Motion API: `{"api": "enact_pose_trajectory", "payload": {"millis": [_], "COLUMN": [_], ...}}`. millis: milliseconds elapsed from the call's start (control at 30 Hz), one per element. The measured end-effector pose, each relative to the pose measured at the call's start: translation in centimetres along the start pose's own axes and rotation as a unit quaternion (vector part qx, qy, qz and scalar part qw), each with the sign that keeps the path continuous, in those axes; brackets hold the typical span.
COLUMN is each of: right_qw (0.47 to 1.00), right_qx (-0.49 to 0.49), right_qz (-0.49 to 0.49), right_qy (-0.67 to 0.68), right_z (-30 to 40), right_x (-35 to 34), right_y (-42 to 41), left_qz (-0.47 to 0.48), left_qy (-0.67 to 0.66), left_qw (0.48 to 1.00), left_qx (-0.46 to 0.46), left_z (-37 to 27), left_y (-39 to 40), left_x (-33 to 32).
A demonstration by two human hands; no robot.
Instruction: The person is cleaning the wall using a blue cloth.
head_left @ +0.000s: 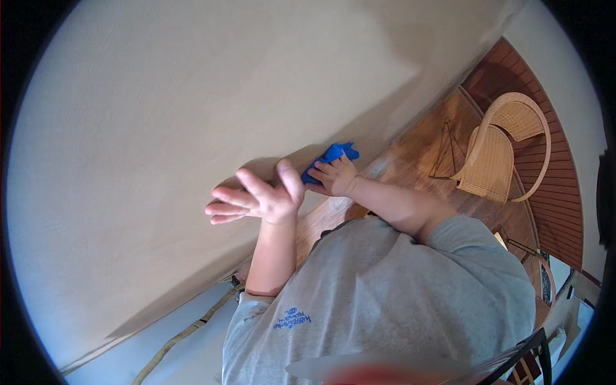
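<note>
My right hand (pixel 335 177) holds a crumpled blue cloth (pixel 337 153) against the lower part of a large beige wall (pixel 159 159), its fingers spread over the cloth. To the left, my left hand (pixel 262 197) is raised in front of the same wall with its fingers spread apart and nothing in them. Shadows of the hand fall on the wall close behind it; whether its fingertips touch the surface cannot be told. Part of the cloth is hidden under my right fingers.
A wicker chair (pixel 486 163) with a thin metal-rod frame stands on the wooden floor (pixel 414 149) at the right. Behind it runs reddish-brown slatted panelling (pixel 553 192). A long bamboo-like pole (pixel 178 339) lies along the lower left. More furniture is partly seen at the lower right.
</note>
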State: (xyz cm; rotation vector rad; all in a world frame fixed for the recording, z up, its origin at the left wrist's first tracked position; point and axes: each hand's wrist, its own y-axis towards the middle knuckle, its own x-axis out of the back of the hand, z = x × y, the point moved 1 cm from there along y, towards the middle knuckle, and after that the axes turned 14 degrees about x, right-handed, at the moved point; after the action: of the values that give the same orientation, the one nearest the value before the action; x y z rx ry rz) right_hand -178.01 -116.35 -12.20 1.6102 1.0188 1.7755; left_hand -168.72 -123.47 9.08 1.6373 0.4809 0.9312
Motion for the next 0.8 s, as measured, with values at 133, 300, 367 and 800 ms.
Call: {"api": "enact_pose_trajectory", "payload": {"millis": [133, 300, 367, 800], "right_qw": [0.998, 0.983, 0.971, 0.986], "right_qx": [0.06, 0.002, -0.094, -0.006], "right_qz": [0.004, -0.185, -0.22, -0.163], "right_qy": [-0.006, -0.017, -0.03, -0.04], "right_z": [-4.5, -11.9, -14.0, -14.4], "right_x": [1.5, 7.3, 9.9, 14.1], "right_y": [-0.6, 5.8, 8.2, 12.5], "left_qz": [0.004, -0.016, -0.019, -0.021], "left_qy": [0.026, 0.056, 0.054, 0.064], "left_qw": [0.999, 0.998, 0.998, 0.997], "left_qx": [-0.025, -0.009, -0.01, 0.025], "left_z": [-0.1, -0.7, -0.9, -0.7], "left_y": [-0.8, -0.9, -1.0, -1.5], "left_x": [-0.2, -0.2, -0.3, -0.2]}}
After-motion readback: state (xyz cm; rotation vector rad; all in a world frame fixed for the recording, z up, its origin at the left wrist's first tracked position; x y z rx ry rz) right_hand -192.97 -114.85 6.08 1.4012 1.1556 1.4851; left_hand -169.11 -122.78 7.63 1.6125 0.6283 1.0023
